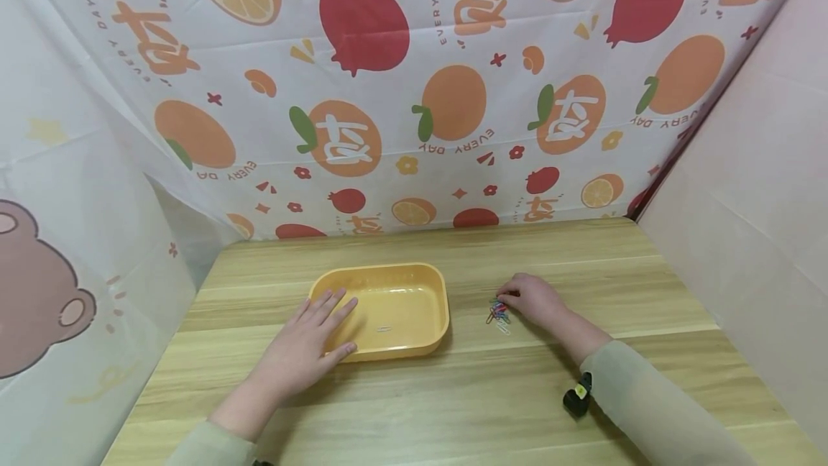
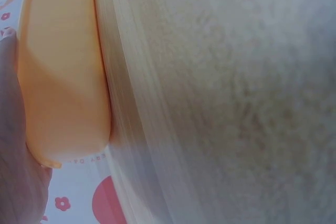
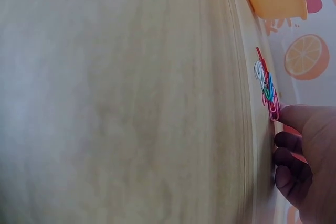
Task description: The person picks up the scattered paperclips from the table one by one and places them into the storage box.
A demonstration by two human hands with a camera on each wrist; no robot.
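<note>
A yellow rectangular tray sits on the table, with one pale paper clip lying on its floor. My left hand rests over the tray's left side, fingers spread and reaching past the rim, thumb at the near left corner. To the right of the tray lies a small pile of coloured paper clips, red, pink, blue, green and white. At its far right edge, my right hand pinches a pink paper clip with thumb and forefinger. The other fingers are curled in; the forefinger is hidden in the right wrist view.
The wooden table meets a fruit-printed cloth at its back edge. White cloth walls stand on the left and right sides. A small black device is strapped at the right sleeve cuff.
</note>
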